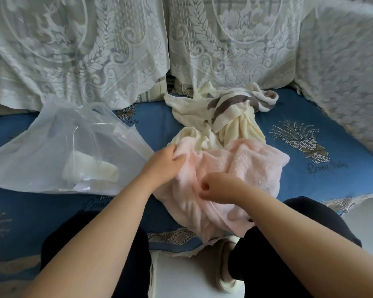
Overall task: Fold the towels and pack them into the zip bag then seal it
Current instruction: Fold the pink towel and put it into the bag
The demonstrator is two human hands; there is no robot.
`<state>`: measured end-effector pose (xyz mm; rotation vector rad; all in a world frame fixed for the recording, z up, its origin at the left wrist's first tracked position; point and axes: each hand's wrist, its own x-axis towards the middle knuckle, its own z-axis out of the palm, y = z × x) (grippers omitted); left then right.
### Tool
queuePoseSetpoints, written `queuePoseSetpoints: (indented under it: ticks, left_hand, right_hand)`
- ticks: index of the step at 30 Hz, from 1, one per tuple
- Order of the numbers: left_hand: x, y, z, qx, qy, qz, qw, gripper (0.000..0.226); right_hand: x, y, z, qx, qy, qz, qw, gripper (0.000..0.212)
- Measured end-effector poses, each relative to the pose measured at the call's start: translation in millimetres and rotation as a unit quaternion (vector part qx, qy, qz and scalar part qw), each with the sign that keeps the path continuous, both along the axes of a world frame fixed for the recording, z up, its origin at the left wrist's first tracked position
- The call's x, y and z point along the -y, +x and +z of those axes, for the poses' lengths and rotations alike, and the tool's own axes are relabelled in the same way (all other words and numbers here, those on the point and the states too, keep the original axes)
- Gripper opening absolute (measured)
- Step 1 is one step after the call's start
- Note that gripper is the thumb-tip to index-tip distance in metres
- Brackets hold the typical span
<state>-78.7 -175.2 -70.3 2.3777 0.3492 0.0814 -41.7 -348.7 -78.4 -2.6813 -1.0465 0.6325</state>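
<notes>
Head view: the left hand (166, 162) grips the far-left edge of a crumpled pink towel (235, 175) on the blue sofa seat (323, 168); the right hand (219, 186) pinches its middle, fingers curled. Cream towels (213, 117) lie beyond. At left, the zip bag (58, 147) holds one folded towel (91, 166).

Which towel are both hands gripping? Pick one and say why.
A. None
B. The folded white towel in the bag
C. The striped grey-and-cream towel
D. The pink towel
D: the left hand and right hand both bunch the pink towel at the sofa's front edge.
</notes>
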Motion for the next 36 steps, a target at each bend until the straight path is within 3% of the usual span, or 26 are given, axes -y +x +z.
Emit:
queuePoseSetpoints:
  ticks: [1, 2, 3, 4, 5, 6, 7, 8, 10, 12, 13, 15, 16, 18, 20, 23, 25, 28, 30, 31, 33, 35, 36]
  left_hand:
    - [-1, -1, 5, 0.052, -0.121, 0.037, 0.991, 0.029]
    - [-2, -1, 10, 0.085, -0.287, 0.045, 0.953, 0.030]
    - [-3, -1, 14, 0.082, -0.438, 0.010, 0.895, 0.030]
    - [-4, -2, 16, 0.069, -0.524, -0.045, 0.848, 0.033]
    - [-4, -4, 16, 0.048, -0.536, -0.108, 0.836, 0.039]
    - [-2, -6, 16, 0.020, -0.493, -0.162, 0.854, 0.045]
    - [2, -6, 13, 0.000, -0.413, -0.193, 0.890, 0.050]
    - [6, -5, 8, -0.019, -0.316, -0.204, 0.926, 0.054]
    - [16, -5, -6, -0.067, -0.093, -0.186, 0.976, 0.063]
    - [23, -4, -21, -0.141, 0.143, -0.162, 0.966, 0.065]
    - [24, -4, -26, -0.172, 0.194, -0.157, 0.953, 0.062]
    - [20, -3, -29, -0.201, 0.164, -0.157, 0.953, 0.048]
    - [15, -2, -28, -0.202, 0.144, -0.159, 0.956, 0.041]
    - [5, -4, -26, -0.225, 0.141, -0.170, 0.949, 0.034]
    - [0, -9, -25, -0.265, 0.141, -0.177, 0.937, 0.033]
    - [-3, -17, -25, -0.303, 0.142, -0.172, 0.927, 0.036]
    - [-3, -19, -25, -0.296, 0.157, -0.172, 0.927, 0.033]
    - [-4, -24, -16, -0.210, 0.145, -0.148, 0.955, 0.039]
    - [-4, -28, -4, -0.100, 0.044, -0.091, 0.990, 0.040]
    - [-3, -32, 1, -0.051, -0.036, -0.053, 0.997, 0.040]
    - [3, -45, 14, 0.004, -0.196, 0.006, 0.981, 0.038]
    - [11, -59, 19, 0.003, -0.347, 0.036, 0.937, 0.026]
    - [14, -66, 21, -0.012, -0.411, 0.043, 0.910, 0.032]
  right_hand:
    - [0, 2, 4, -0.013, 0.077, -0.052, 0.996, 0.036]
    - [1, 4, 10, -0.017, 0.180, -0.124, 0.976, 0.033]
    - [2, 10, 14, -0.004, 0.289, -0.212, 0.934, 0.027]
    - [5, 16, 21, 0.006, 0.385, -0.302, 0.872, 0.019]
    - [9, 24, 27, 0.008, 0.470, -0.369, 0.802, 0.018]
    - [13, 31, 32, -0.002, 0.532, -0.410, 0.741, 0.020]
    - [16, 37, 35, -0.020, 0.559, -0.419, 0.715, 0.020]
    - [15, 39, 38, -0.047, 0.545, -0.408, 0.731, 0.021]
    - [7, 41, 31, -0.098, 0.423, -0.327, 0.839, 0.026]
    - [-1, 34, 19, -0.047, 0.211, -0.187, 0.958, 0.024]
    - [-6, 28, 12, 0.012, 0.125, -0.126, 0.984, 0.023]
    - [-6, 15, -2, 0.175, 0.072, -0.047, 0.981, 0.036]
    - [-3, 10, -3, 0.201, 0.069, -0.077, 0.974, 0.036]
    - [8, 3, -5, 0.162, 0.086, -0.160, 0.970, 0.034]
    - [22, 2, -13, 0.065, 0.026, -0.192, 0.979, 0.044]
    - [44, 1, -14, 0.028, -0.157, -0.104, 0.982, 0.044]
    - [54, 4, -13, 0.043, -0.210, -0.084, 0.973, 0.024]
    - [56, 10, -12, -0.009, -0.122, -0.110, 0.986, 0.013]
    - [53, 6, -3, -0.065, 0.074, -0.155, 0.983, 0.016]
    - [51, 0, 3, -0.086, 0.179, -0.180, 0.963, 0.012]
    - [46, -16, 13, -0.130, 0.323, -0.203, 0.915, 0.019]
    - [41, -31, 15, -0.210, 0.423, -0.191, 0.861, 0.039]
    - [37, -39, 18, -0.240, 0.459, -0.176, 0.837, 0.038]
